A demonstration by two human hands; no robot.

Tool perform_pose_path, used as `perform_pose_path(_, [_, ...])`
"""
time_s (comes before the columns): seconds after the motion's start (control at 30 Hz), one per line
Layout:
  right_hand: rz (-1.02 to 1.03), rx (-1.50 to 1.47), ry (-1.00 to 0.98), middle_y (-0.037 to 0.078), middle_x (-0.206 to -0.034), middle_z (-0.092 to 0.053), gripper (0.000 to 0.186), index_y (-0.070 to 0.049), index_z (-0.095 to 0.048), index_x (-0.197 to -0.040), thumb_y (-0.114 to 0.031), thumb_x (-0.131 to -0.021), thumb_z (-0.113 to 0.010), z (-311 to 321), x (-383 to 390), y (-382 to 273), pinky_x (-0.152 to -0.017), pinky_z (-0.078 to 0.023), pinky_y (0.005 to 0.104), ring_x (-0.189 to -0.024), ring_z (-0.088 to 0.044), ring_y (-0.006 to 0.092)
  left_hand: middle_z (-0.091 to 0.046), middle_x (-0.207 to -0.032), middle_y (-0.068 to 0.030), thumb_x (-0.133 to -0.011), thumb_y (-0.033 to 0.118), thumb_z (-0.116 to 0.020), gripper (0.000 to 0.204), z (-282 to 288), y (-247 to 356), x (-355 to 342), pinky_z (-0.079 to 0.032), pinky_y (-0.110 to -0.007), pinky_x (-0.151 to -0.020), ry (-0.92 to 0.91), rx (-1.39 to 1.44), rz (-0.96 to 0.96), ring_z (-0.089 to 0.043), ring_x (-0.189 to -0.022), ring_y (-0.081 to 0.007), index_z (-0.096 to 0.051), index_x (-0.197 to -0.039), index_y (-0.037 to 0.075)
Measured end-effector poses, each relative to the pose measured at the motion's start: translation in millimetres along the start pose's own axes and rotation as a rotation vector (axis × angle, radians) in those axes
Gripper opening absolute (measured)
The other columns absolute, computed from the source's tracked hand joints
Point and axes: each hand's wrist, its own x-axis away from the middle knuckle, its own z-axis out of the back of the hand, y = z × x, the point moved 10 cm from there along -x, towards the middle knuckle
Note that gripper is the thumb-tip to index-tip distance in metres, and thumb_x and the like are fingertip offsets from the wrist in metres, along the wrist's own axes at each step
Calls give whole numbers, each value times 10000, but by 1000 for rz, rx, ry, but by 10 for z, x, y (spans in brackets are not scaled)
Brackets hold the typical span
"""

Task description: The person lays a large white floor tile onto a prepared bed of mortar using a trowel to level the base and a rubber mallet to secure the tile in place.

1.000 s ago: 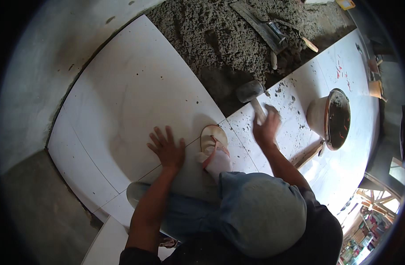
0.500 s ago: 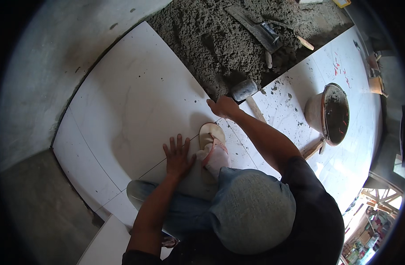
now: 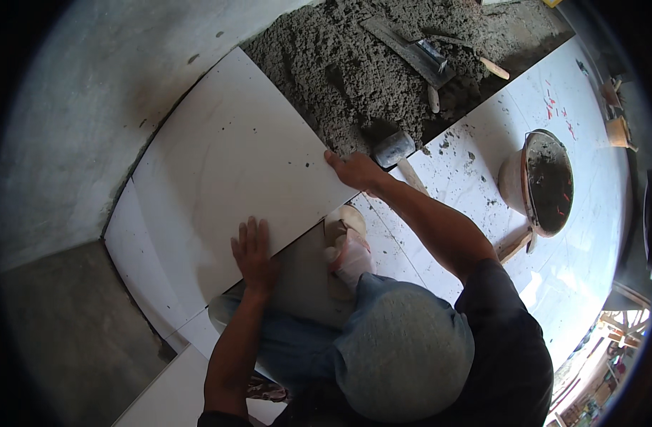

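Note:
A large white tile [image 3: 219,149] with faint grey veins lies before me, its far right side against rough grey mortar [image 3: 326,71]. My right hand [image 3: 356,173] grips its right corner, thumb side on top and the other fingers curled over the edge. At the near edge my left hand [image 3: 255,256] is on the tile, fingers straight and close together on the face; its thumb seems to be under the edge, mostly hidden. A dark gap shows below that edge. Beside my right hand a rubber mallet [image 3: 395,149] rests, its pale handle partly behind my forearm.
A bucket [image 3: 514,181] stands on white tiles to the right, with a wooden-handled tool [image 3: 514,245] beside it. On the mortar lie a notched trowel [image 3: 407,50] and a pointed trowel with a wooden handle [image 3: 493,67]. A grey wall [image 3: 91,128] borders the left. My sandalled foot [image 3: 346,231] is near the tile edge.
The tile's near edge has come up and the tile has shifted slightly. My left hand has moved left to the edge, its fingers drawn together; my right hand has closed around the corner.

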Motion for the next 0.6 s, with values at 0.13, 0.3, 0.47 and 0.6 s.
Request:
perform_pose_path(0.13, [149, 42, -219, 248, -987, -631, 701, 120, -599, -1077, -548, -903, -475, 117, 417, -823, -698, -497, 398, -824, -629, 297, -480, -1389, -137, -715, 21, -570, 636, 847, -41, -51, -319, -482, -1057, 91, 37, -89, -435, -1297, -320, -498, -1343, 92])
perform_pose_path(0.3, [280, -92, -216, 96, -685, -558, 606, 11, -634, -948, -568, -911, -459, 467, 632, -1717, -462, -417, 348, -538, -522, 149, -664, -1159, -71, -768, -8, -594, 432, 2044, -468, -424, -491, -339, -888, 333, -24, -172, -647, -1041, -233, -649, -1177, 118])
perform_pose_path(0.47, [643, 86, 107, 168, -1024, -581, 657, -45, -578, -1127, -634, -920, -376, 1156, -167, -2259, -741, -478, 374, -870, -553, 239, -712, -970, -89, -851, 187, -696, 305, 3121, -1181, -979, -533, -288, -678, 559, -430, -59, -701, -810, -211, -662, -1133, 79])
perform_pose_path(0.6, [204, 682, 828, 234, -1404, -411, 743, -103, -442, -1376, -637, -861, -489, 3192, -1038, -919, -1052, -336, 462, -1297, -402, 367, -678, -1075, -136, -902, 152, -624, 367, 3542, -1867, -1750, -506, -307, -804, 476, -468, -65, -681, -915, -210, -583, -1258, 75])
